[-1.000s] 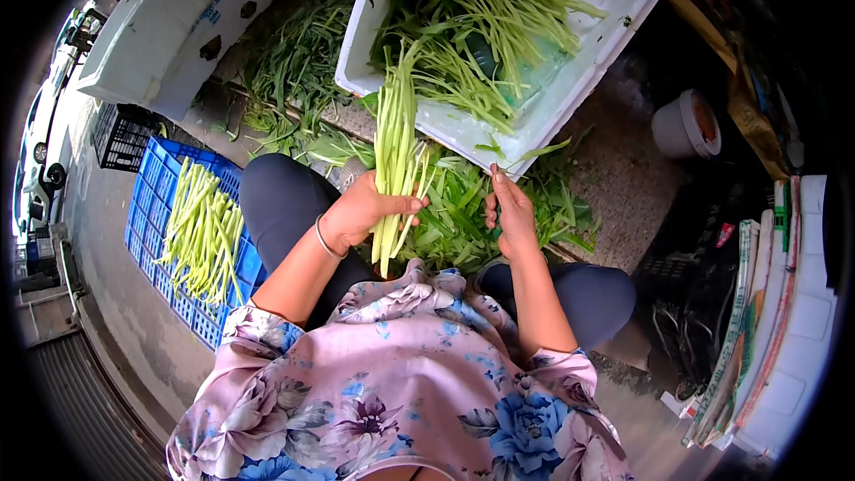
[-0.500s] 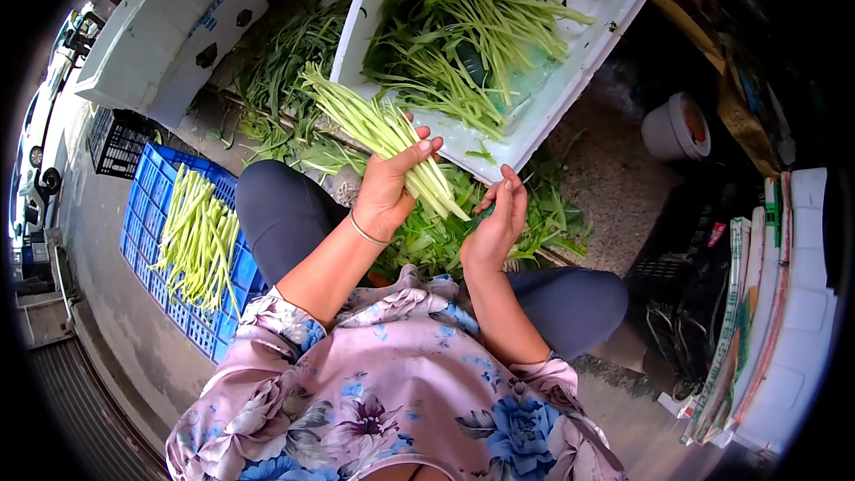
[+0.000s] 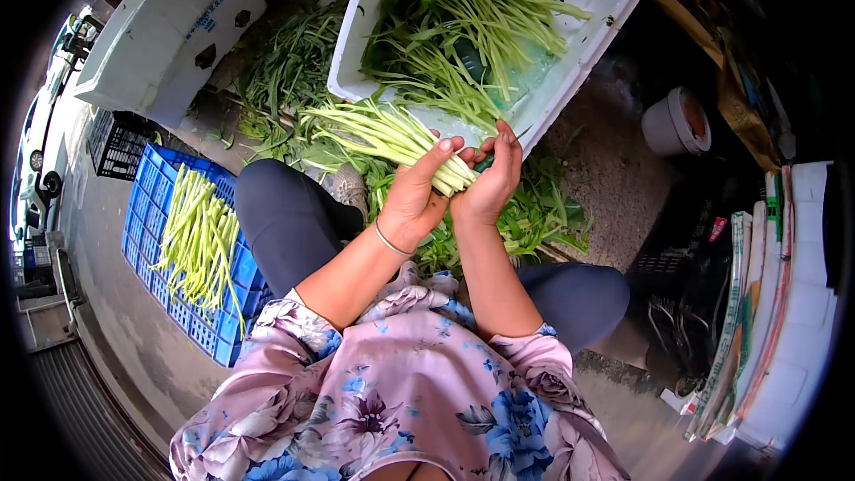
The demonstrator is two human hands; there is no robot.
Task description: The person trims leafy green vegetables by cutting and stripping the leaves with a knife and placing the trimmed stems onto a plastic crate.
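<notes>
My left hand (image 3: 417, 196) is closed around a bunch of pale green leafless stems (image 3: 374, 132), which look like water spinach. Their far ends fan out to the left, past the near corner of a white foam box (image 3: 543, 129). At the near ends of the bunch, my right hand (image 3: 488, 180) has its fingers curled in. A small dark green object (image 3: 484, 163) shows between those fingers; its kind is hidden. Leafy stems (image 3: 463, 44) lie piled inside the foam box. Loose green leaves (image 3: 525, 223) cover the ground below my hands.
To the left, a blue plastic crate (image 3: 147, 214) bears more trimmed stems (image 3: 198, 236). An empty-looking foam box (image 3: 160, 31) leans behind it, near a black crate (image 3: 116, 144). A white bucket (image 3: 670, 126) stands at right, with foam boards (image 3: 793, 303) nearer me.
My right hand has come up against the near ends of the bunch. My left hand has moved right and slightly nearer me, and the bunch now lies flatter.
</notes>
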